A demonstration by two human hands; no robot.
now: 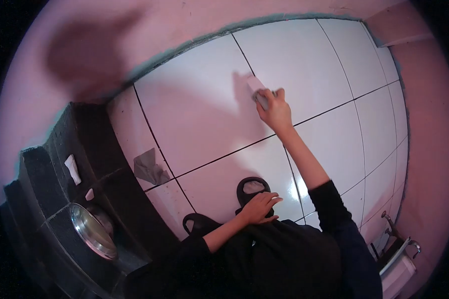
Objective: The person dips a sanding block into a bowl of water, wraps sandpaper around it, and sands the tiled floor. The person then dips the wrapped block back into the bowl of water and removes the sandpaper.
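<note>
My right hand is stretched out over the white tiled floor, its fingers closed round a small pale block with a greyish part under the fingers. The block's far end lies near a dark grout line. My left hand rests by my knee, above a black sandal, with its fingers apart and nothing in it. A crumpled grey cloth lies on the tiles to the left.
Black tiled steps rise at the left, bearing a shiny metal bowl, a white crumpled item and a small pale piece. Pink walls border the floor. Metal-handled objects stand at the lower right.
</note>
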